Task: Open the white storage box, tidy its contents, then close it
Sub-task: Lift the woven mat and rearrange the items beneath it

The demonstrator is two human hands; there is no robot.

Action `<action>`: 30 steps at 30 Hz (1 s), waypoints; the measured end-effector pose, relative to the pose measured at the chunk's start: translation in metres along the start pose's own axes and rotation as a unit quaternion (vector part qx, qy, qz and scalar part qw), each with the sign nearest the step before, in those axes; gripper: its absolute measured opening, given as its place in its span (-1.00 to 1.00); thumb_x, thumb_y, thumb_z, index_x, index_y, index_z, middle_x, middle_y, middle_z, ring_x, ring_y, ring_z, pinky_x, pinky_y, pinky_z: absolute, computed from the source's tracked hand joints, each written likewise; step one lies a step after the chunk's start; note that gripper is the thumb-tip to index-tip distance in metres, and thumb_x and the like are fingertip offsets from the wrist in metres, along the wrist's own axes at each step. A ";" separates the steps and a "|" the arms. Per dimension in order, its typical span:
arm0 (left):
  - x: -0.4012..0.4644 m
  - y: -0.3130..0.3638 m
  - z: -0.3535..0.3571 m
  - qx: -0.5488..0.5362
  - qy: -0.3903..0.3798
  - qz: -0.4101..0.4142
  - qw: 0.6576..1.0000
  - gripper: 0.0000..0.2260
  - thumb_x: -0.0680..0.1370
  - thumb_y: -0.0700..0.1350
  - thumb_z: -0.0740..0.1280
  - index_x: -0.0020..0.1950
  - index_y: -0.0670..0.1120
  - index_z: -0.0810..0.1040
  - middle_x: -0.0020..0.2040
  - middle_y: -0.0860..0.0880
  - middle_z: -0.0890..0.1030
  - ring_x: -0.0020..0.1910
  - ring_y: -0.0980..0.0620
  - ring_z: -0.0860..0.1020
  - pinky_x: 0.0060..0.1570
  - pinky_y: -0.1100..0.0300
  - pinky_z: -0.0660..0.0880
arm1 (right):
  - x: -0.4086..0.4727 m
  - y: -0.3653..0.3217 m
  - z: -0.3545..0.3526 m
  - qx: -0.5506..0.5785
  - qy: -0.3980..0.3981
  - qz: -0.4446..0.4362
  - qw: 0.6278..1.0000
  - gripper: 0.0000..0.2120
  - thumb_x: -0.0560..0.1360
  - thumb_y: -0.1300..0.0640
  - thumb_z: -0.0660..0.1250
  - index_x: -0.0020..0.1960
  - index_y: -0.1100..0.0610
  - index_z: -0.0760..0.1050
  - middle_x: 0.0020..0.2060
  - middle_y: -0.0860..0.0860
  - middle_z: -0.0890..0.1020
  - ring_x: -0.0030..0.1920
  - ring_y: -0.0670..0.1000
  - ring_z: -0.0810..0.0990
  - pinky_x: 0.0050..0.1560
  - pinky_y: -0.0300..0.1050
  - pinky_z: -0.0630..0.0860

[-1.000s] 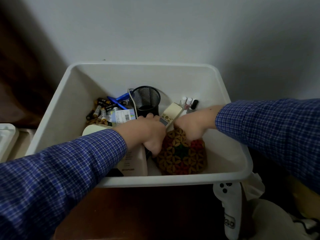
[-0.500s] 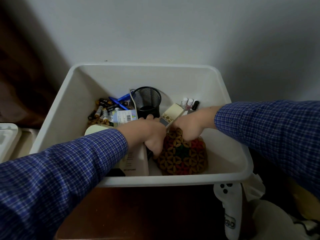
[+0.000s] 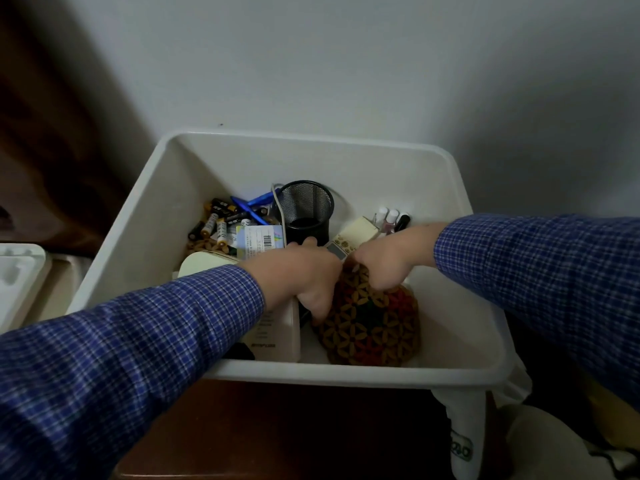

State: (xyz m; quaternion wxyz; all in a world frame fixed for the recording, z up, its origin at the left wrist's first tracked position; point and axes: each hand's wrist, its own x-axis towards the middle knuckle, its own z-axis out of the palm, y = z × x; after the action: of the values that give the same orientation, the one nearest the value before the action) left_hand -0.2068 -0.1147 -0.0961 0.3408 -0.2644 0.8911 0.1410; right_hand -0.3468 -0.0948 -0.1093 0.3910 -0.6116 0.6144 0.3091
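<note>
The white storage box point(image 3: 460, 372) stands open in front of me, with no lid on it. Both my hands are inside it. My left hand point(image 3: 304, 275) grips the left edge of a round patterned mat point(image 3: 374, 327) of brown, red and green. My right hand point(image 3: 384, 265) pinches the mat's top edge. A cream remote control point(image 3: 353, 235) lies just behind both hands. Further back are a black mesh pen cup point(image 3: 306, 209), several batteries point(image 3: 214, 225), blue pens point(image 3: 249, 204) and small bottles point(image 3: 391, 218). A cream box point(image 3: 277, 337) lies under my left forearm.
A white moulded tray point(image 3: 17, 275) lies at the left. A white controller point(image 3: 462, 434) hangs below the box's front right corner. The box rests on a dark brown surface point(image 3: 277, 431) against a pale wall point(image 3: 346, 64).
The view has shifted slightly. Both hands stay on the mat in nearly the same place.
</note>
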 end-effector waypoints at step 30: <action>-0.131 -0.145 0.055 -0.202 0.551 -0.093 0.805 -0.65 0.39 -0.37 0.20 0.07 -0.13 0.62 0.04 -0.02 0.56 0.16 -0.06 0.40 0.16 0.27 0.31 | 0.033 -0.191 -0.079 0.067 0.248 -0.101 0.961 -0.70 0.47 -0.01 0.48 -0.30 0.13 0.50 -0.66 -0.04 0.53 -0.68 -0.05 0.47 -0.58 -0.31 0.38</action>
State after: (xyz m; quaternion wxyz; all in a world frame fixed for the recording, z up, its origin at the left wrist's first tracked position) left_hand -0.0130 -0.1608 -0.0577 -0.2570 -0.4417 0.8517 0.1158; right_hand -0.1633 -0.1910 -0.0793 0.2953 -0.7007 0.6462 0.0649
